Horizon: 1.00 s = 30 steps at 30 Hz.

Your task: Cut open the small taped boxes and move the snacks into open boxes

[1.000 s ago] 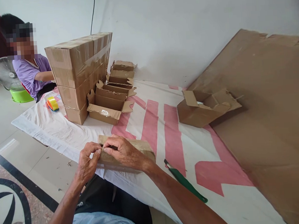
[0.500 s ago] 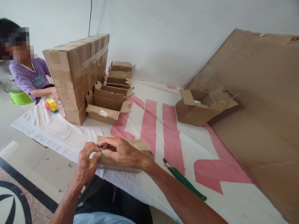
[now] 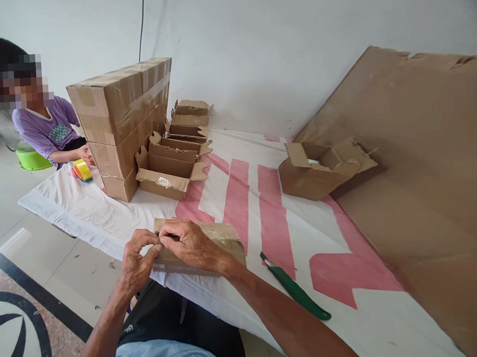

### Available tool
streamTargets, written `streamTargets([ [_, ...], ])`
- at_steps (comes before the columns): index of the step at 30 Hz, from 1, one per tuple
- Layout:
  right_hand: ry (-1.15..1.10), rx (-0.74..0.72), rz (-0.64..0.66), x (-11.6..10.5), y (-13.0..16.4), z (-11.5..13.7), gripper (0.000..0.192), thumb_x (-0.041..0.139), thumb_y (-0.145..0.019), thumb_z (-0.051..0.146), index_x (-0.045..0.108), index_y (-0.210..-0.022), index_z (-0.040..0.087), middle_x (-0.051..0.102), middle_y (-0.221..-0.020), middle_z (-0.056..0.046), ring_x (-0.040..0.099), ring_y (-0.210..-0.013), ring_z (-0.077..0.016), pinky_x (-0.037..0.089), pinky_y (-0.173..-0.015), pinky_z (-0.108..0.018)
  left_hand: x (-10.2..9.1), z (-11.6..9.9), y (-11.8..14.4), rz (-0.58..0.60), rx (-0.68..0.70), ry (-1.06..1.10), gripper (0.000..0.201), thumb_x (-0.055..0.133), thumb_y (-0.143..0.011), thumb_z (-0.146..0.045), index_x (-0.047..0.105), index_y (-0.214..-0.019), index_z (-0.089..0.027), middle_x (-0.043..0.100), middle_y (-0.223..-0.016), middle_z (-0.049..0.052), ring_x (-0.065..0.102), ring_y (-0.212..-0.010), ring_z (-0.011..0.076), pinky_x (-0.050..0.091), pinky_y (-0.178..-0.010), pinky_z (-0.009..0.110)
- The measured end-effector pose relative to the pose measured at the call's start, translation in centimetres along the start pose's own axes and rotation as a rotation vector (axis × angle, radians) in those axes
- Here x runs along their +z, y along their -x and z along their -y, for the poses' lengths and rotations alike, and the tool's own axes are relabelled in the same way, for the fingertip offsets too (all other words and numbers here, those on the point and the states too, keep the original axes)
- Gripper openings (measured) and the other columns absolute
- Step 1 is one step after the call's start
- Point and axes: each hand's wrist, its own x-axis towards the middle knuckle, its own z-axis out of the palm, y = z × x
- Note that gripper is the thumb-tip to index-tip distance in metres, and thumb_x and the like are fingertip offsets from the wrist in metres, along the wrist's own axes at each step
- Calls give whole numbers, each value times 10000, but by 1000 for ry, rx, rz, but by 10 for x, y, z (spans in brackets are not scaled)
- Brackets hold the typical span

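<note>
A taped cardboard box point(image 3: 221, 239) lies at the table's near edge, right in front of me. At its left end my left hand point(image 3: 140, 254) is closed, thumb and forefinger pinching at the top edge. My right hand point(image 3: 192, 246) reaches across the top of the box, its bent fingers closed on the same spot and almost touching the left fingertips. The exact bit of flap or tape between the fingers is hidden. To the right of the box, a green-handled knife point(image 3: 296, 291) rests on the cloth.
Taped boxes stand in a tall stack point(image 3: 125, 110) at the left, beside several open boxes point(image 3: 168, 177). Another open box point(image 3: 311, 179) sits near a large cardboard sheet point(image 3: 432, 177). A tape roll point(image 3: 82, 170) lies near a seated person point(image 3: 53, 128). A cloth point(image 3: 306, 233) covers the table.
My fingertips have drawn slightly closer together at the box's left end. The seated person's head and arm have shifted a little. The view has moved slightly.
</note>
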Motion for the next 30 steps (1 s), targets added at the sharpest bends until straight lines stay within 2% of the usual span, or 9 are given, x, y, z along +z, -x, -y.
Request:
streamTargets([
  [6,73,-23,-19,8,-1,-3,291,549,-905,38,518,-683,223,613,-712,29,570,-701,-144,432,-724,-297,-5,0,1,50,-29,-58,152,693,-949,-239,760,-814,-229,701,-969,65,634,-984,237,492,-894,370],
  [11,281,-134,-28,4,3,-2,280,523,-1020,124,641,-785,220,702,-801,-29,619,-779,-192,469,-790,-353,-8,-1,-2,99,-49,-85,223,672,-969,-259,732,-757,-219,674,-943,62,619,-961,234,485,-896,370],
  [13,329,-171,-127,-8,12,0,252,498,-1058,164,717,-941,211,755,-929,-77,661,-887,-232,500,-850,-396,-10,-2,-3,110,-55,-117,219,659,-985,-277,755,-796,-222,659,-959,65,614,-970,234,480,-902,371],
  [16,330,-134,-384,-33,40,-10,236,497,-1080,212,728,-1129,216,763,-1065,-106,689,-1014,-262,540,-895,-424,-12,-3,-2,134,-64,-164,156,707,-961,-299,774,-844,-222,638,-1003,66,610,-997,234,473,-926,374],
  [18,359,-49,-539,-50,71,-30,215,515,-1081,264,724,-1121,230,756,-1065,-105,697,-1027,-268,555,-897,-429,-10,-2,0,149,-65,-167,157,721,-950,-298,768,-827,-213,626,-1020,65,611,-999,230,478,-926,369],
  [20,447,85,-606,-62,111,-61,226,521,-1075,334,722,-1067,230,755,-1013,-100,702,-980,-273,559,-890,-434,-7,-1,1,139,-45,-160,221,681,-969,-271,743,-767,-204,615,-1004,63,603,-987,222,480,-916,362],
  [25,659,567,-443,-69,225,-144,440,460,-990,578,716,-997,221,748,-937,-140,692,-925,-346,559,-809,-475,-3,-2,3,101,17,-162,301,639,-987,-243,683,-694,-193,599,-980,61,570,-995,219,470,-916,352],
  [28,710,825,-386,-67,273,-168,505,445,-901,641,702,-994,216,729,-968,-171,686,-978,-393,566,-837,-514,-9,-1,2,160,-53,-154,287,618,-1010,-332,739,-792,-192,572,-1066,78,580,-1052,232,483,-961,367],
  [30,691,917,-367,-64,289,-171,502,443,-875,646,689,-995,226,725,-1011,-171,687,-1016,-399,570,-844,-514,-13,2,-2,170,-113,-140,333,558,-1039,-391,765,-871,-190,557,-1131,95,579,-1120,251,482,-1019,393],
])
